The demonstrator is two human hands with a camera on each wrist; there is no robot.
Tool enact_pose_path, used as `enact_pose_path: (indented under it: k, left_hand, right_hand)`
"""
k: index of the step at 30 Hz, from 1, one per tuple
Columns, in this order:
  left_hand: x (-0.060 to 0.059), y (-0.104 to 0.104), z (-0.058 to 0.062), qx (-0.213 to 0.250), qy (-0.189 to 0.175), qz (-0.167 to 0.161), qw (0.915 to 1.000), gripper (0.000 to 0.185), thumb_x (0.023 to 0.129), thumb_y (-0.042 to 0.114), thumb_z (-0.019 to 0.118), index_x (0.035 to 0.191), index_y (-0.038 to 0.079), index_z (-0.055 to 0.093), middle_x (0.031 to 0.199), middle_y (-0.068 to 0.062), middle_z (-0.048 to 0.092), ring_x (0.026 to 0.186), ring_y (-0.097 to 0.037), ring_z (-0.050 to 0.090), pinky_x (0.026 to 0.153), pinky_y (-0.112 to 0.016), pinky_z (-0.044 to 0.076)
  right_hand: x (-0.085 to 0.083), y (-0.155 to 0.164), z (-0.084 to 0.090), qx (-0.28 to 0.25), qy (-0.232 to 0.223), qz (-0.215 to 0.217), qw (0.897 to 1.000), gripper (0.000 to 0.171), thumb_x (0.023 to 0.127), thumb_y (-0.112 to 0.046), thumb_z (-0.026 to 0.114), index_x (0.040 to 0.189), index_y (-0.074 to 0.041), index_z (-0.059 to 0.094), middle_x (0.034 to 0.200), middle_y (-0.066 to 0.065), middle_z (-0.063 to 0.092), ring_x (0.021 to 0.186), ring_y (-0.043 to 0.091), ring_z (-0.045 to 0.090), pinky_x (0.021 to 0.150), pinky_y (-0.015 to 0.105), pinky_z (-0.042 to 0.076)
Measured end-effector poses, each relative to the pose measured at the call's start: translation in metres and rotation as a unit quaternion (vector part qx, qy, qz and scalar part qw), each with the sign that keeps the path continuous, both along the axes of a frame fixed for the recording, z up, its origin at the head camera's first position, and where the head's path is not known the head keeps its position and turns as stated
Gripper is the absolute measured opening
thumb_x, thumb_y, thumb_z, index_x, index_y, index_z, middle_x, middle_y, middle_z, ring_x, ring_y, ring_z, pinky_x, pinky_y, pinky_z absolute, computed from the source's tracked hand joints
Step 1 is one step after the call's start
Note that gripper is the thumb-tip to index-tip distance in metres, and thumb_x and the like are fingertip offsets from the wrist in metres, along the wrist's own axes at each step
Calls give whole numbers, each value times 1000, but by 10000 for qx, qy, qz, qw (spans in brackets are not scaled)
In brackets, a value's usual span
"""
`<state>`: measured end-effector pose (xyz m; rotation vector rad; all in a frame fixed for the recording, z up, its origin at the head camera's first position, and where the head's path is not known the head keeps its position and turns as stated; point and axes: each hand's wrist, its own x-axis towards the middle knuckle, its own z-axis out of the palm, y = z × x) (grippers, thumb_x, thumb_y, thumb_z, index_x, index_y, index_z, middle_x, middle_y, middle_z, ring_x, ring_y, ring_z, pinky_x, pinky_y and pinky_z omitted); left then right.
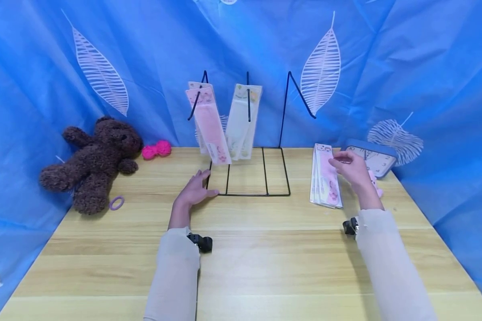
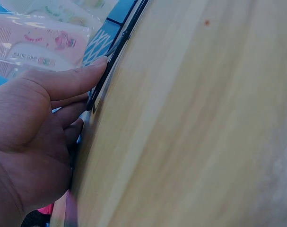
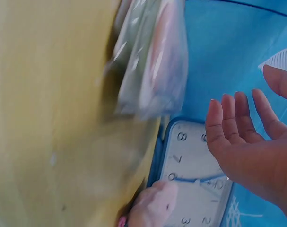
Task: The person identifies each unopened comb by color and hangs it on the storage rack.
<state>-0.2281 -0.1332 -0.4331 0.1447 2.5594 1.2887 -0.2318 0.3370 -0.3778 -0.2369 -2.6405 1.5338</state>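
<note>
A black wire display rack (image 1: 284,171) with three upright hooks stands on the table. Pink comb packs (image 1: 213,129) hang from its left hook; pale green and white comb packs (image 1: 236,125) hang from the middle one. My left hand (image 1: 194,189) holds the front left corner of the rack's base, thumb against the wire (image 2: 114,59) and fingers behind it. To the right of the rack lies a stack of bagged comb packs (image 1: 325,178), a pink one on top. My right hand (image 1: 351,168) hovers just beside the stack, its fingers loosely bent and holding nothing.
A brown teddy bear (image 1: 100,162), a bright pink bow-shaped item (image 1: 156,150) and a purple ring (image 1: 116,203) are at the left. Behind my right hand, a blue-framed clock (image 1: 379,158) leans near a small pink toy (image 3: 155,203). Blue curtains surround the table.
</note>
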Motion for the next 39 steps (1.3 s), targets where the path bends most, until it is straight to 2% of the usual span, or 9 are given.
enact_pose_path:
  k: [3,7,14,20,26,31,34,39]
  left_hand:
    - [0,0,0,-1,11,-6,10000,87,92,22,74,162,7,24,169,-19,0,153,-40,-5,122,-58,2]
    - [0,0,0,3,0,-54,10000,87,93,21,73,162,7,23,169,-18,0,153,-40,-5,122,-57,1]
    - [-1,0,0,11,-10,-48,10000,87,93,21,74,162,7,22,169,-16,0,154,-39,-5,122,-57,1]
    - [0,0,0,102,34,-66,9999,88,92,20,74,162,6,22,169,-18,-1,153,-40,-6,122,-58,1]
    - [0,-1,0,59,-39,-7,10000,88,92,21,74,162,9,22,169,-16,-1,154,-39,-7,122,-58,1]
    - [0,-1,0,10,-2,-48,10000,88,92,22,74,162,8,22,169,-17,0,153,-39,-6,122,-58,1]
    - [-1,-1,1,36,6,-52,10000,87,92,21,74,162,8,23,169,-16,1,154,-39,-5,122,-57,1]
    - [-1,-1,0,76,-23,-19,10000,87,93,21,73,162,8,23,170,-15,1,154,-38,-6,122,-57,1]
  right_hand:
    - [0,6,-5,-54,-223,-8,9997,63,98,-35,68,145,2,46,136,17,52,112,19,53,104,45,49]
    - [0,13,-11,-281,-437,-84,9986,67,97,-35,70,147,1,45,137,15,51,110,18,53,104,45,48]
    - [-2,21,-22,-606,-666,-216,9957,68,92,-33,77,144,-1,46,121,3,51,99,14,51,89,32,51]
    - [-5,24,-29,-476,-1155,-129,9921,73,91,-24,78,147,1,40,127,9,48,96,19,52,78,27,53]
    - [-6,26,-32,-313,-1277,-123,9912,75,89,-7,75,151,3,34,122,13,50,85,14,52,68,24,51]
    - [-6,27,-33,-290,-1405,-127,9896,76,91,-9,73,153,2,32,118,14,53,72,10,56,63,24,51]
    - [-5,27,-31,-237,-1503,-143,9883,73,93,-12,71,153,1,33,120,16,50,76,13,57,64,25,51]
    - [-3,22,-20,9,-1387,-56,9903,64,97,-18,66,151,4,39,139,26,45,98,23,55,74,24,51]
